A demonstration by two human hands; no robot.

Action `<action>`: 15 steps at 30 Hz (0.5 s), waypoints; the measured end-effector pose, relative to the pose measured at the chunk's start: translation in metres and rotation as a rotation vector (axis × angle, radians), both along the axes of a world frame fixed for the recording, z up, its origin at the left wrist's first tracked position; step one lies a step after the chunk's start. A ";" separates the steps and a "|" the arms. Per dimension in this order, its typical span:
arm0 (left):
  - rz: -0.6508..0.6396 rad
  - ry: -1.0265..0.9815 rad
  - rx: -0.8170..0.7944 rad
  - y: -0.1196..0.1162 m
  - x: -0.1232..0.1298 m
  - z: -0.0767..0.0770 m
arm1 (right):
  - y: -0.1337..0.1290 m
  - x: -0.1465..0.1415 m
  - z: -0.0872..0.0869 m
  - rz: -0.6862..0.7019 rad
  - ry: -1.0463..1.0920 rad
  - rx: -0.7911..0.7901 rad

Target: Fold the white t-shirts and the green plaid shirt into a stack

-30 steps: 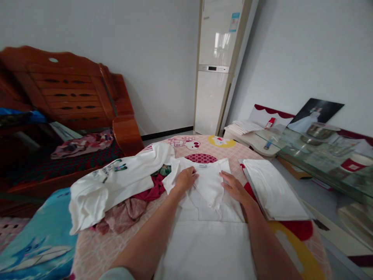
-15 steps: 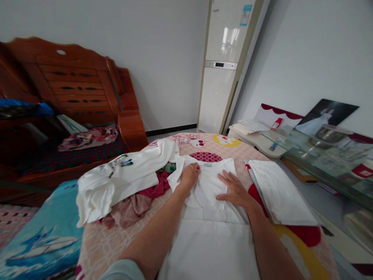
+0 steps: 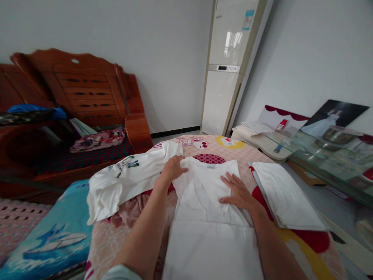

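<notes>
A white shirt (image 3: 201, 194) lies in front of me on the round table, its neckline and small label at the far end. My left hand (image 3: 174, 169) is at the shirt's far left shoulder, thumb and fingers apart. Flat on the shirt's right upper part rests my right hand (image 3: 236, 192), fingers spread. To the left is a crumpled white garment (image 3: 140, 171) with a dark print, over a dusty pink cloth (image 3: 131, 210). A folded white garment (image 3: 287, 194) lies at the right.
The table's patterned pink cloth (image 3: 101, 249) shows around the clothes. A wooden chair (image 3: 87, 89) and a blue cushion (image 3: 58, 237) are at the left. A glass shelf (image 3: 314, 163) with a metal bowl (image 3: 339, 134) stands right of the table; a tall white cabinet unit (image 3: 220, 101) is behind.
My left hand has moved left from the shirt's neckline to its left shoulder, and its fingers have opened. The shirt's left sleeve no longer sticks out. The view has shifted slightly.
</notes>
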State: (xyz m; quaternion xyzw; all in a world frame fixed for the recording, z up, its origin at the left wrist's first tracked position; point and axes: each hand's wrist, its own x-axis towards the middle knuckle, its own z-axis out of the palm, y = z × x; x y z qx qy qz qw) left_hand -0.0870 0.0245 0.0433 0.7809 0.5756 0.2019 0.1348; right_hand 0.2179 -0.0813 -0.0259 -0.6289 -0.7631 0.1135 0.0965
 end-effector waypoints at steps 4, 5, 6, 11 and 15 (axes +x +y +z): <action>-0.039 0.162 -0.085 0.000 -0.006 -0.006 | 0.000 0.001 0.000 0.003 -0.005 -0.007; -0.026 0.179 -0.084 0.001 -0.007 -0.007 | 0.000 0.001 0.000 0.003 -0.006 -0.008; -0.006 0.190 -0.081 0.002 -0.008 -0.007 | 0.000 0.001 0.000 0.002 -0.006 -0.007; 0.093 0.272 -0.112 0.004 -0.016 -0.004 | 0.000 0.001 0.001 0.008 -0.008 -0.006; 0.085 0.124 -0.107 0.002 -0.019 0.008 | -0.001 0.001 0.003 0.004 -0.012 -0.012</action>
